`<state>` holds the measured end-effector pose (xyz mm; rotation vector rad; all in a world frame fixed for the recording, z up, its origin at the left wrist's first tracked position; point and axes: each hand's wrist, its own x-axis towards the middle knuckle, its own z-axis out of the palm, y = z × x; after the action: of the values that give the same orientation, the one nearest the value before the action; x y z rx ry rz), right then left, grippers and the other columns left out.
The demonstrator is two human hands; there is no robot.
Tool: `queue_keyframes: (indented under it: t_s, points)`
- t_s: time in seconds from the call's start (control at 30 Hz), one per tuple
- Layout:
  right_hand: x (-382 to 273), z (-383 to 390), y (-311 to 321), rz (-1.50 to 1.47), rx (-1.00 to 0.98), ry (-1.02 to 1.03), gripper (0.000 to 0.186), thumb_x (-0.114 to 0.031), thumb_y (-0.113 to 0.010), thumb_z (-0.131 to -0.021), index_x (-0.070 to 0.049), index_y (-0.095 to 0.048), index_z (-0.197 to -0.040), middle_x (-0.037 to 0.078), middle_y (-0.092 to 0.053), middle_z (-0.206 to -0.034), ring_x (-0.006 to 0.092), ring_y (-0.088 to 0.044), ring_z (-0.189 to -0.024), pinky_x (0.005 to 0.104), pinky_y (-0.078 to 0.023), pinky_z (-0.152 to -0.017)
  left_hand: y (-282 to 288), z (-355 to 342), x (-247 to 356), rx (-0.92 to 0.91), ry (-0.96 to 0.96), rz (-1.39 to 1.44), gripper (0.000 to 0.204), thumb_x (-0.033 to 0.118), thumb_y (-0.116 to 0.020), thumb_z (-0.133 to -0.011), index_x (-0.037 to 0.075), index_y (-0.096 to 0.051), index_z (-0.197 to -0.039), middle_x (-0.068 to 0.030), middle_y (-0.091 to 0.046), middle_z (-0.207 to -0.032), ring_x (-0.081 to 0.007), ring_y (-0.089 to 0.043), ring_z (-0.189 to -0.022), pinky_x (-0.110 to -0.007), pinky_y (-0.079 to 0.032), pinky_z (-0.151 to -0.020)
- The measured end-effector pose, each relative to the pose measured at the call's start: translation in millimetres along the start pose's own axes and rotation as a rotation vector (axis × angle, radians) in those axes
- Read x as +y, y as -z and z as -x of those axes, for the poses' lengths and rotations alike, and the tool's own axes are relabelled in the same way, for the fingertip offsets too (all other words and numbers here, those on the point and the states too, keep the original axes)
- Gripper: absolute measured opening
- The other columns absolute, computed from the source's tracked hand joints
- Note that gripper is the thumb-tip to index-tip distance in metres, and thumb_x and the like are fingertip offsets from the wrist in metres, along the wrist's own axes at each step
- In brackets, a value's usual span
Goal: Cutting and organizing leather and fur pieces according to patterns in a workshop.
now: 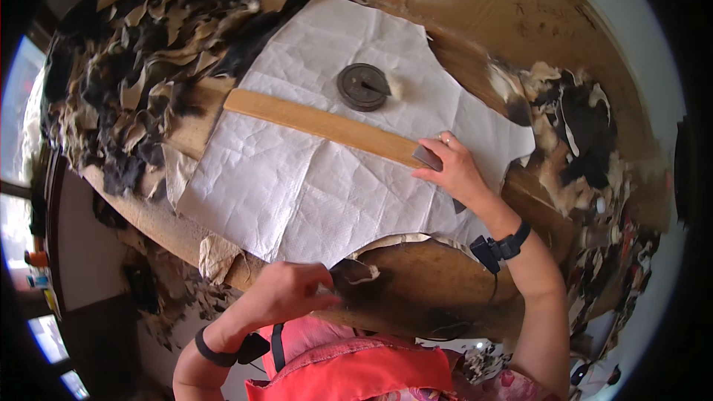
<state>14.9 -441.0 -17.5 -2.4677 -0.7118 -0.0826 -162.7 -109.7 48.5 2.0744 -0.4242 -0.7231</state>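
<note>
A white woven sheet (pixel 297 186) with curved cut-outs lies creased over the wooden table. Across it runs a flat wooden strip (pixel 319 120), slanting down to the right. Thumb and fingers of my right hand (pixel 457 167) are closed round a small dark grey block (pixel 428 157) at the strip's right end. Above the strip, a round dark slotted weight (pixel 363 87) rests on the sheet, with a pale furry tuft (pixel 395 87) at its slot. My left hand (pixel 293 291) hovers by the table's front edge, fingers curled and slightly blurred; what they hold, if anything, is hidden.
Black and tan fur scraps (pixel 148 67) are heaped at the left, and more fur pieces (pixel 572 119) lie at the right. A cardboard panel (pixel 505 7) borders the table's far side. Several scraps (pixel 178 293) lie below the front edge.
</note>
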Motion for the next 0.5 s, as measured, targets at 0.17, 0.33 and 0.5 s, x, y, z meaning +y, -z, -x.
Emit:
queue_keyframes:
  t_s: [0.17, 0.33, 0.5]
  points:
    - [2, -4, 5, 0.041, -0.063, -0.013, 0.056, -0.022, -0.086, -0.071, -0.006, -0.065, -0.121, 0.016, -0.058, -0.104, 0.0331, -0.065, -0.088, 0.0407, -0.054, -0.077, 8, -1, -4, 0.434, 0.17, 0.092, 0.017, 0.006, -0.078, -0.082, 0.003, -0.071, -0.098, -0.0047, -0.066, -0.08, -0.0084, -0.06, -0.067, -0.025, -0.049, -0.061]
    - [-54, 1, 11, 0.032, -0.005, 0.005, 0.048, -0.014, -0.085, -0.072, -0.003, -0.067, -0.115, 0.013, -0.056, -0.098, 0.0272, -0.064, -0.079, 0.0352, -0.055, -0.07, -41, 7, -21, 0.367, -0.129, 0.03, 0.05, 0.013, -0.082, -0.075, 0.007, -0.065, -0.122, -0.011, -0.061, -0.118, -0.0236, -0.064, -0.092, -0.035, -0.054, -0.077]
    - [-108, 36, -27, -0.068, -0.266, 0.054, 0.053, -0.024, -0.08, -0.079, -0.01, -0.06, -0.126, 0.017, -0.056, -0.111, 0.0329, -0.068, -0.081, 0.0399, -0.058, -0.068, -71, -3, -35, 0.36, -0.219, -0.406, 0.072, 0.027, -0.08, -0.071, 0.003, -0.052, -0.133, -0.0126, -0.056, -0.121, -0.0294, -0.061, -0.103, -0.039, -0.05, -0.087]
